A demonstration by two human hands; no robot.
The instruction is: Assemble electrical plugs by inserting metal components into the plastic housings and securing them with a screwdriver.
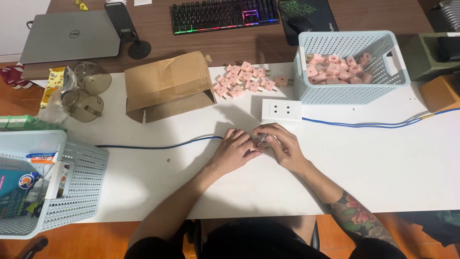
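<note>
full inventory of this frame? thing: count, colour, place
small metal part: one, silvery, pinched between both hands
socket block: one, white, table centre, just beyond the hands
cable: one, blue, running across the table
loose plugs: a pile, pink, behind the socket block
right basket: one, pale blue, holds more pink plugs
cardboard box: one, brown, open, left of the plugs
left basket: one, pale blue, table's near-left edge
laptop: one, grey, closed, far left
keyboard: one, black, backlit, far centre
left hand: on the part
right hand: on the part

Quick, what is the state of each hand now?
Left hand: fingers curled, contents cannot be told.
Right hand: pinching a small thin metal piece.
</note>
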